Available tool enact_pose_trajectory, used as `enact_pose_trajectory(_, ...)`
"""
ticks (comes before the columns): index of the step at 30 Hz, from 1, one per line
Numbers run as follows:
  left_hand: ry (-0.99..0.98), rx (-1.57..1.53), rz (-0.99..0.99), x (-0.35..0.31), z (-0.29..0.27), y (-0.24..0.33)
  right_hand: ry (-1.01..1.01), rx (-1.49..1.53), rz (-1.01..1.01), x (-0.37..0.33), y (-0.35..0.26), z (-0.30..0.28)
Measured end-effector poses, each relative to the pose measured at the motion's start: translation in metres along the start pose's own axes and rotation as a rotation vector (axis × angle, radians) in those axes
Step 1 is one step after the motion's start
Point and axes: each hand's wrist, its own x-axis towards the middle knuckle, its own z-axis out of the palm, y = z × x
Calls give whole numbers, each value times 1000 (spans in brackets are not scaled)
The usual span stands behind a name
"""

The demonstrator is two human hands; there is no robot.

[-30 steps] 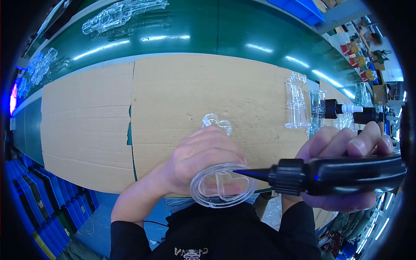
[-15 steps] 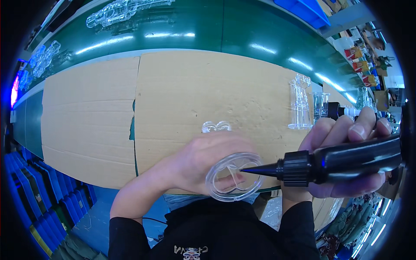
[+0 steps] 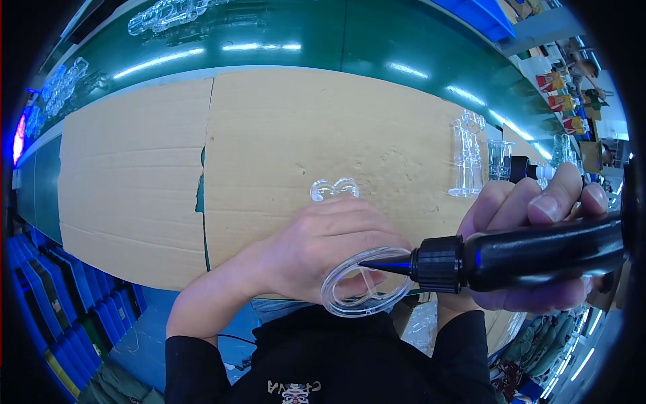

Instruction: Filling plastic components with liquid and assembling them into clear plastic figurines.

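My left hand (image 3: 316, 246) is closed around a clear plastic piece with a round flanged ring (image 3: 356, 312) facing me. A thin divider runs across the inside of the ring. Clear rounded lobes (image 3: 334, 188) show beyond my knuckles; whether they belong to the same piece is hidden by my hand. My right hand (image 3: 515, 205) grips a black squeeze bottle (image 3: 538, 252), lying nearly level. Its pointed nozzle (image 3: 390, 264) reaches over the ring's opening, with the tip near the top of the divider. I cannot tell whether the tip touches it.
Cardboard sheets (image 3: 134, 182) cover the green table (image 3: 303, 57). Clear plastic parts (image 3: 468, 161) stand at the right, beside another black-capped bottle (image 3: 519, 168). More clear parts (image 3: 168, 15) lie along the far side. Blue bins (image 3: 60, 296) sit at lower left.
The bottle has moved left, carrying its nozzle tip farther across the ring. The ring has tilted a little in my left hand. The whole view has shifted slightly.
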Motion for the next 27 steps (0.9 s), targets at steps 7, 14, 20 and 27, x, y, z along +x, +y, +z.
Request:
enact_pose_trajectory(7,-9,2,0,-2,1,-1,6,-13,-3,-1,-2,3)
enact_pose_trajectory(14,-7,-11,2,-1,0,0,13,-32,-9,1,1,2)
enact_pose_trajectory(20,1,-17,-3,-1,0,1,20,-47,-19,-1,-2,2)
enact_pose_trajectory(27,22,-1,20,2,0,2,30,-70,-33,0,-4,3)
